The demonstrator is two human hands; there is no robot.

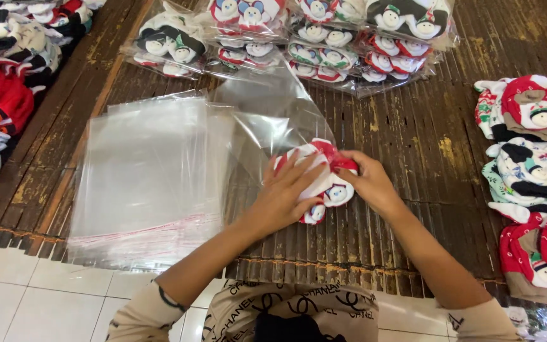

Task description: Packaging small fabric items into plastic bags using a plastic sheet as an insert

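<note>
My left hand (284,196) lies flat with fingers spread on a folded pair of red and white snowman socks (328,190) on the dark bamboo mat (406,139). My right hand (370,182) pinches the socks' right edge. The socks sit at the mouth of a clear plastic bag (273,120) that stretches up and left from them; whether they are partly inside it is hard to tell.
A stack of clear plastic bags (150,180) lies left of the hands. Bagged sock packs (311,38) line the far edge. Loose sock pairs (533,171) are piled on the right, more socks (1,82) at the far left. White floor tiles (26,297) border the mat.
</note>
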